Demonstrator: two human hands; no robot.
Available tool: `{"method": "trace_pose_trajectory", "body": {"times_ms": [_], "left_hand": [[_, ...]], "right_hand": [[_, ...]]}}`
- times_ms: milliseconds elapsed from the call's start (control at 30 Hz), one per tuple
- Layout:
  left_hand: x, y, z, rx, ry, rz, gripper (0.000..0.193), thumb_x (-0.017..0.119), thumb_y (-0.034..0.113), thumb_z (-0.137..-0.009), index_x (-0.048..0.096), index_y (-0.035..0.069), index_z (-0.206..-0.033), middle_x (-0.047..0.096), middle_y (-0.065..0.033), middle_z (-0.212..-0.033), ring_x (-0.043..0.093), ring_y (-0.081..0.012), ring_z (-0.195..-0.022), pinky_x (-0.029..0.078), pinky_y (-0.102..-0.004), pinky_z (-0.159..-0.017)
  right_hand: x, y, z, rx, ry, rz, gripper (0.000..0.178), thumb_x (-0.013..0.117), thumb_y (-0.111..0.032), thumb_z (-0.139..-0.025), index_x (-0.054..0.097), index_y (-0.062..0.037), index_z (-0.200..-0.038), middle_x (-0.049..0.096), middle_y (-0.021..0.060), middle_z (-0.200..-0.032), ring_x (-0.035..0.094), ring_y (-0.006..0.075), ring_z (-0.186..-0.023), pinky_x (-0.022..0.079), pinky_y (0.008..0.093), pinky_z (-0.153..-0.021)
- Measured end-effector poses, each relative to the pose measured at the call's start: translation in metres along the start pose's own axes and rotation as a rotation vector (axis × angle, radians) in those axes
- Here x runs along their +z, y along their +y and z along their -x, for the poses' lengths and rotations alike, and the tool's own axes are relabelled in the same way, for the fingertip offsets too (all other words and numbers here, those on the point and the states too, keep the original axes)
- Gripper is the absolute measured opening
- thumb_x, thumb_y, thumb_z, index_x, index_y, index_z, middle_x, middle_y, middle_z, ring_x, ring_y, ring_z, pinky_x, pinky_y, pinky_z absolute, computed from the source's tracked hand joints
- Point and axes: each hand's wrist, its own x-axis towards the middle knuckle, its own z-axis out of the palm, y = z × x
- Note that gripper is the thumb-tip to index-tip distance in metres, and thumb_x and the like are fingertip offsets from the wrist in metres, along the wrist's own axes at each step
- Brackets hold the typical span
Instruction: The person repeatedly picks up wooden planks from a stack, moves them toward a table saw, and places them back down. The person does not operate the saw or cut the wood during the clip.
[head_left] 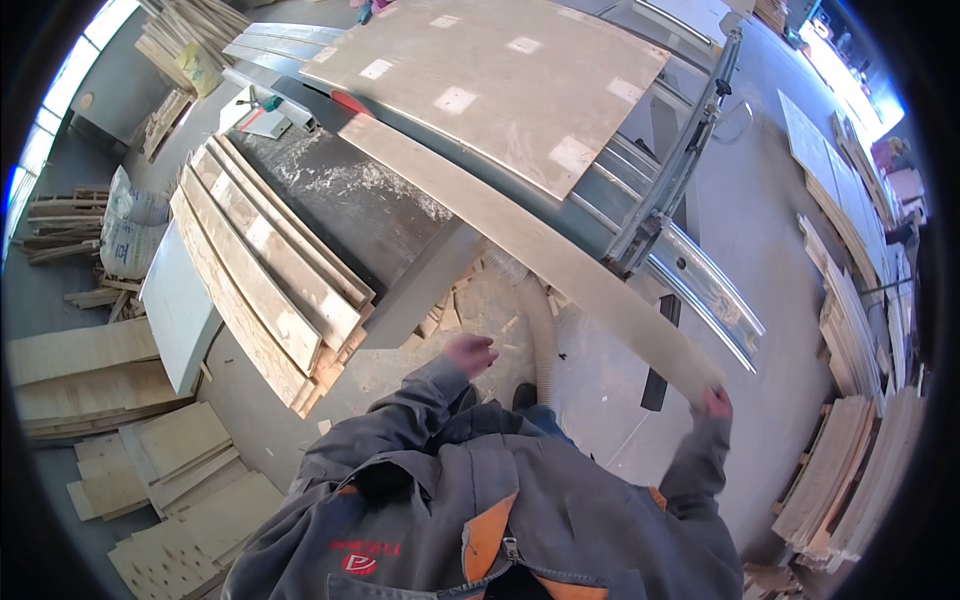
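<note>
A long, narrow strip of plywood [540, 248] slants from the saw table down to the right, near me. My right hand [716, 402] is closed around the near end of this strip. In front of my body, my left hand [470, 355] hangs in the air with curled fingers and nothing visible in it. The dark saw table [350, 185], dusted with pale sawdust, supports the strip's far end next to a red part [349, 102]. Beyond the strip, a large plywood sheet [490, 75] with pale square patches lies on the sliding table.
Several cut strips [265, 250] are stacked on the saw table's left. A metal crosscut fence [680, 160] stands right of the sheet. A ribbed dust hose [537, 325] runs down near my feet. More boards [190, 500] lie at lower left, with stacks [840, 470] at right.
</note>
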Motion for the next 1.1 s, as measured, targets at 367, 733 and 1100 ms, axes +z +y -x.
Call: {"method": "trace_pose_trajectory", "body": {"times_ms": [367, 733, 1100], "left_hand": [[0.077, 0.059, -0.073, -0.039, -0.272, 0.86, 0.046, 0.067, 0.032, -0.081, 0.049, 0.009, -0.118, 0.06, -0.0064, -0.105, 0.06, -0.0198, -0.092, 0.048, -0.0362, -0.077], [-0.003, 0.053, -0.018, 0.104, 0.099, 1.092, 0.025, 0.065, 0.016, -0.082, 0.058, 0.009, -0.105, 0.064, -0.0063, -0.098, 0.063, -0.022, -0.087, 0.053, -0.0416, -0.079], [-0.312, 0.098, 0.091, 0.57, 0.504, 1.038, 0.027, 0.06, 0.02, -0.084, 0.056, 0.007, -0.108, 0.064, -0.0055, -0.095, 0.061, -0.0187, -0.087, 0.049, -0.0382, -0.075]], "right_hand": [[-0.172, 0.001, 0.105, -0.069, 0.18, 0.036, 0.043, 0.06, -0.032, -0.084, 0.049, -0.0058, -0.116, 0.062, 0.0083, -0.084, 0.056, 0.0185, -0.056, 0.043, 0.0297, -0.042], [-0.118, 0.072, 0.081, 0.26, -0.279, 0.391, 0.052, 0.062, -0.037, -0.081, 0.05, -0.0096, -0.123, 0.063, 0.0158, -0.09, 0.06, 0.0195, -0.074, 0.048, 0.0299, -0.067], [0.258, 0.068, 0.053, 0.087, -0.962, 0.482, 0.039, 0.067, -0.017, -0.07, 0.058, 0.0024, -0.103, 0.063, 0.0097, -0.088, 0.062, 0.0199, -0.073, 0.052, 0.0322, -0.06]]}}
